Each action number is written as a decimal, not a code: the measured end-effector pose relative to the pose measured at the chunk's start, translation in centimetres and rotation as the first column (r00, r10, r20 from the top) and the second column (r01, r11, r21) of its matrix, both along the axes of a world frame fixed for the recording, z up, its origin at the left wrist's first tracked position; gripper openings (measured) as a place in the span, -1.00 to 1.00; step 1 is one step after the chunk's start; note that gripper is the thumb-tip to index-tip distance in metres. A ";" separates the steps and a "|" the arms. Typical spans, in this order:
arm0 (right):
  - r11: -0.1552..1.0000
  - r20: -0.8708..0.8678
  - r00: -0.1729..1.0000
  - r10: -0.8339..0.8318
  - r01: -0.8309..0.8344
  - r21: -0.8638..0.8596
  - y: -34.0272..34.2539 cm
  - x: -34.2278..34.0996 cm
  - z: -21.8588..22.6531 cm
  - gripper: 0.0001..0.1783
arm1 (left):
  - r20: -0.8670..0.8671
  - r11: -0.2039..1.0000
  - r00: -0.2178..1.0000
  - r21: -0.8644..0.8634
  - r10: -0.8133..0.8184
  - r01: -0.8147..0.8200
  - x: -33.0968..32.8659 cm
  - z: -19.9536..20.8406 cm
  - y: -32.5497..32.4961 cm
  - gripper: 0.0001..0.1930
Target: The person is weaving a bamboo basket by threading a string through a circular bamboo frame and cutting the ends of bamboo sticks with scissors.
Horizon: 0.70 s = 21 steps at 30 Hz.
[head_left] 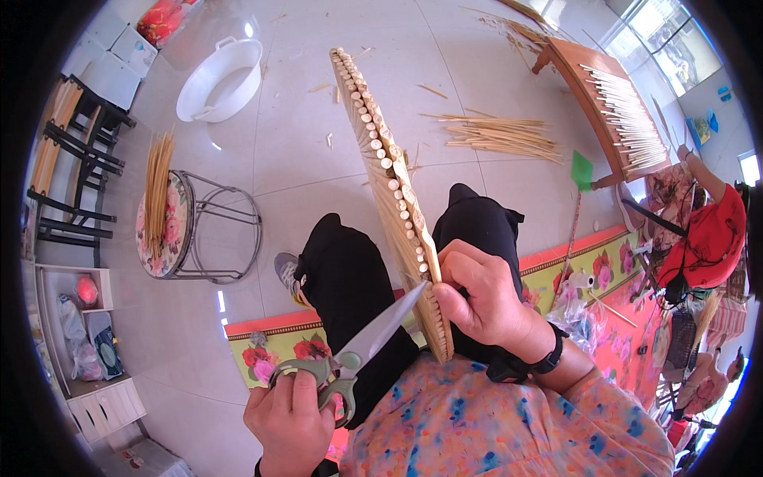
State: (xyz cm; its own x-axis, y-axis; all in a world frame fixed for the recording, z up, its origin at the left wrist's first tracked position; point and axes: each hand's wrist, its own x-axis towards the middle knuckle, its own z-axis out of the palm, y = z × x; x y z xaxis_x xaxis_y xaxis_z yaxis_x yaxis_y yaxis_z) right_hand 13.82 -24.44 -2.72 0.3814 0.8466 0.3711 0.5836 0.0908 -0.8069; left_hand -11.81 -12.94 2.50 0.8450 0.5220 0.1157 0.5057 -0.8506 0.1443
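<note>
While my right grip (pixel 481 300) clamps the stalk bundle (pixel 386 163), my left grip (pixel 289 417), closed round scissors (pixel 347 363), seems engaged in trimming, and the next snip likely needs parted blades (pixel 390 325).

That long, flat bundle of straw-coloured stalks (pixel 389 171) stands on edge from where I'm watching, leaning a little, with round, pale cut ends lined up along its upper side. The scissors (pixel 347 362) have dull green handles and broad grey blades, slanting up toward the bundle's near end, their tip right by the stalk ends; whether it touches, I can't tell.
</note>
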 end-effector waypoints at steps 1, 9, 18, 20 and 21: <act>1.000 0.004 1.000 0.000 0.000 0.006 0.1 -0.1 0.0 -0.75 | -0.013 1.000 1.000 0.016 -0.019 0.019 0.0 0.2 0.0 -0.54; 1.000 -0.011 1.000 -0.019 0.020 0.023 0.0 -0.3 -0.1 -0.75 | -0.070 0.998 0.997 0.046 -0.033 0.036 -0.1 1.5 -0.2 -0.56; 0.999 -0.027 0.999 -0.036 0.037 0.038 0.1 -0.5 -0.4 -0.76 | -0.045 0.996 0.999 0.088 0.005 -0.001 -0.7 0.7 0.0 -0.51; 0.999 -0.013 0.999 -0.044 0.044 0.030 0.1 -0.4 -0.4 -0.76 | -0.073 1.000 0.997 0.015 -0.018 0.019 -0.4 0.8 -0.2 -0.51; 0.999 -0.016 0.999 -0.045 0.045 0.031 0.1 -0.4 -0.4 -0.76 | -0.076 1.000 0.997 0.015 -0.019 0.020 -0.2 0.8 -0.3 -0.51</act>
State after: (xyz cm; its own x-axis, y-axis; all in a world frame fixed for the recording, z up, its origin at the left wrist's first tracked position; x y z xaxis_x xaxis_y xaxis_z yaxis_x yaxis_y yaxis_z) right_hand 13.41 -24.37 -3.09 0.4248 0.8166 0.3908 0.5749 0.0901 -0.8133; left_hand -12.03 -13.23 3.28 0.8619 0.5037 0.0591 0.4977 -0.8624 0.0922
